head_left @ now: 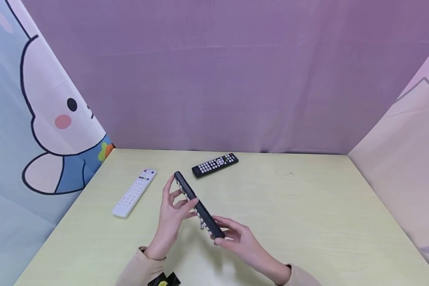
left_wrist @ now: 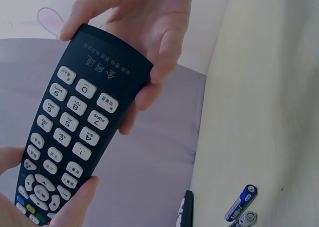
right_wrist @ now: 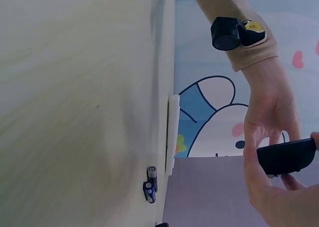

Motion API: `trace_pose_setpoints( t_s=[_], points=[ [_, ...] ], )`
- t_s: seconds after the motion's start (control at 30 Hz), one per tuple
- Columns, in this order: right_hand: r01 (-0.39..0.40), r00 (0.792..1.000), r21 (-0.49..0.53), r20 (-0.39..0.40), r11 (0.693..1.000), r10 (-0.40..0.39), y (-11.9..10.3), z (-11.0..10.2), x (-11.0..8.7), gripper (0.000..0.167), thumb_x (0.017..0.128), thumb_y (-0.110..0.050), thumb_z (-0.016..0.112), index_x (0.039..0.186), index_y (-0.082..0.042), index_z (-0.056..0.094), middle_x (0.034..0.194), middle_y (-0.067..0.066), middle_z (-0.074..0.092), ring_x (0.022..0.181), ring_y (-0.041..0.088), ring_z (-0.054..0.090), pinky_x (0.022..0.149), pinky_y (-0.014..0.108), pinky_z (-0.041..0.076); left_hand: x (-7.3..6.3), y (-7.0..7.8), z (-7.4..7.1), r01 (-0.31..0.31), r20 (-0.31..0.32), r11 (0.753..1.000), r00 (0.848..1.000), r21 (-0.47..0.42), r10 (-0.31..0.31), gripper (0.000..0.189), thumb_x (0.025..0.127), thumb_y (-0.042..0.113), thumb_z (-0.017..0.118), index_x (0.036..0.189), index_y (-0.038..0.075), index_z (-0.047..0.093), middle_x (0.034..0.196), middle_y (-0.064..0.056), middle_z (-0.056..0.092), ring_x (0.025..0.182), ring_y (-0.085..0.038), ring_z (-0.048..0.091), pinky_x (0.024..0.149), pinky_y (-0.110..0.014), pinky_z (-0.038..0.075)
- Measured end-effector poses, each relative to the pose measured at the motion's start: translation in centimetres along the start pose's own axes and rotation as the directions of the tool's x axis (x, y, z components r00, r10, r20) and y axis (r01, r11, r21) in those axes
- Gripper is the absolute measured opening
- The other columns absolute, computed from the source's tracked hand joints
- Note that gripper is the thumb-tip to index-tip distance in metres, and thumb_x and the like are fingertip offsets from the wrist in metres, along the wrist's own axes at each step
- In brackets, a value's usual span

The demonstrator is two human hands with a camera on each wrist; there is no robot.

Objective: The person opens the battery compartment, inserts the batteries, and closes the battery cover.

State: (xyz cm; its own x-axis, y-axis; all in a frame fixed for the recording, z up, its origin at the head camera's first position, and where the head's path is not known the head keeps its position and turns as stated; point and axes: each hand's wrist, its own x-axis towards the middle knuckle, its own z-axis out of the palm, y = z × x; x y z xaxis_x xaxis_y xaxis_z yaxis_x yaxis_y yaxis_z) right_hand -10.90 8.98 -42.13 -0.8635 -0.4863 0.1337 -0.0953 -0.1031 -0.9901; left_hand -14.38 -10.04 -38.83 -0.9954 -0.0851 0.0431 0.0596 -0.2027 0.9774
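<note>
A black remote control [head_left: 196, 202] with white buttons is held tilted above the table between both hands. My left hand [head_left: 172, 218] grips it near its upper end, thumb on one side and fingers on the other. The right hand [head_left: 240, 241] pinches the lower end between thumb and fingers. In the left wrist view the remote's button face [left_wrist: 75, 112] shows, with the right hand [left_wrist: 154, 22] at its wide end. Only the dark end of the remote [right_wrist: 285, 156] appears in the right wrist view. Two blue batteries [left_wrist: 242, 203] lie on the table below it.
On the table [head_left: 307, 214], a white remote [head_left: 134, 193] lies to the left. A second black remote [head_left: 215, 165] lies farther back. A purple curtain [head_left: 228, 79] closes off the rear, with printed cloth [head_left: 57, 119] along the left side.
</note>
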Motion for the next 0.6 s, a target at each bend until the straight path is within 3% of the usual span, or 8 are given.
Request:
trace_pose_setpoints(
  t_s=[0.13,0.37,0.6],
  points=[
    [0.016,1.0,-0.09,0.001,0.996,-0.015,0.1,-0.1,0.0,0.05,0.081,-0.008,0.062,0.126,0.004,0.044,0.12,0.025,0.048,0.092,0.016,0.058,0.078,0.029,0.051,0.1,-0.2,-0.3,-0.05,0.013,0.998,0.999,0.031,0.05,0.09,0.072,0.009,0.072,0.141,0.025,0.015,0.116,-0.02,0.035,0.081,-0.016,0.059,0.063,-0.043,0.053],
    [0.079,0.997,-0.257,0.028,0.963,-0.074,0.3,-0.7,0.1,0.038,0.082,-0.013,0.062,0.116,0.003,0.053,0.11,0.018,0.056,0.087,0.017,0.059,0.077,0.03,0.051,0.7,0.5,-0.7,0.099,-0.036,0.985,0.995,0.142,-0.095,0.089,0.073,0.003,0.069,0.139,0.03,0.016,0.122,-0.017,0.033,0.079,-0.014,0.056,0.061,-0.033,0.054],
    [0.12,0.993,-0.344,0.059,0.931,-0.106,0.1,-1.9,-0.2,0.025,0.084,-0.014,0.058,0.106,0.001,0.058,0.099,0.017,0.06,0.084,0.012,0.059,0.077,0.028,0.05,2.0,0.1,-2.0,0.102,-0.007,0.961,0.995,0.257,-0.104,0.089,0.072,0.001,0.068,0.139,0.026,0.016,0.122,-0.019,0.03,0.077,-0.018,0.055,0.06,-0.034,0.054]
  ],
)
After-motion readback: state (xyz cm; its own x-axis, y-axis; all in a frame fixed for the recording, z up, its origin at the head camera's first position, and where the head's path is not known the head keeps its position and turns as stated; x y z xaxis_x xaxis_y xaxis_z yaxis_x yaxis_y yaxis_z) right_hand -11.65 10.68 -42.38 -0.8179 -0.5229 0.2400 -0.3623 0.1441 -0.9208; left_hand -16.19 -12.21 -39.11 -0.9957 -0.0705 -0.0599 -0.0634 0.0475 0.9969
